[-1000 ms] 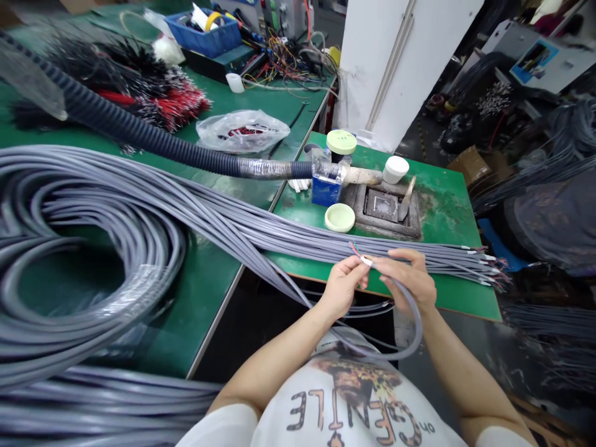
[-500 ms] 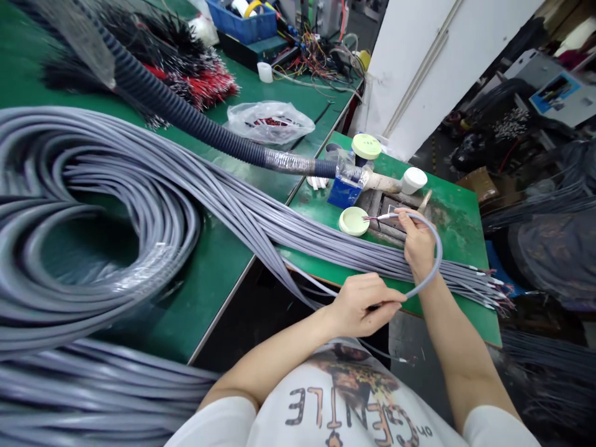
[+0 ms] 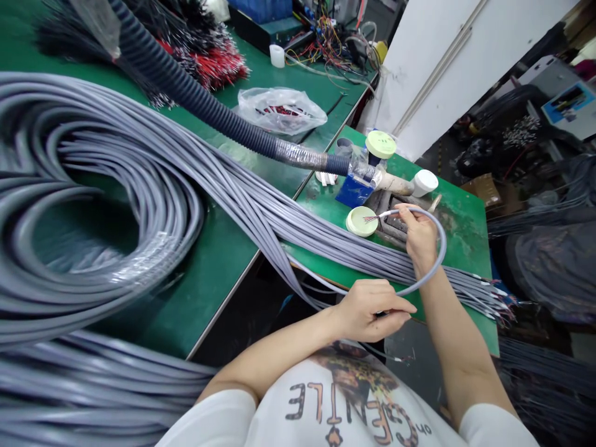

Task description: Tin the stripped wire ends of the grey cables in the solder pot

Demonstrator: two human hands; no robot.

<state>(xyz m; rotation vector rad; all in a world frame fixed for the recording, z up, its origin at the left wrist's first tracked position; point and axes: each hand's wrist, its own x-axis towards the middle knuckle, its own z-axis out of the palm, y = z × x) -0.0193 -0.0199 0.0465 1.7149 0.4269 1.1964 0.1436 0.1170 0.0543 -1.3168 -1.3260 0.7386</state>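
Observation:
My right hand (image 3: 419,236) is closed on a grey cable (image 3: 442,248) close to its stripped end. Thin bare-tipped wires (image 3: 371,218) fan out from that end, over a pale green round dish (image 3: 356,222); contact with the dish is unclear. From the right hand the cable bends round in a loop and passes behind my left hand (image 3: 370,309). The left thumb and forefinger stretch out, slightly apart, with no cable between their tips. Its other fingers are partly hidden. Beneath the right hand runs a bundle of grey cables (image 3: 321,239) across the green board.
A ribbed black hose (image 3: 218,121) ends beside a blue box (image 3: 354,189) and a white cup (image 3: 424,182). A lidded jar (image 3: 380,144) stands behind. Coiled grey cables (image 3: 153,155) fill the left bench, near a plastic bag (image 3: 282,112).
My left thumb and forefinger have come off the cable and moved slightly right and down. My right hand still holds the end, its wires now further over the dish. The view has shifted slightly.

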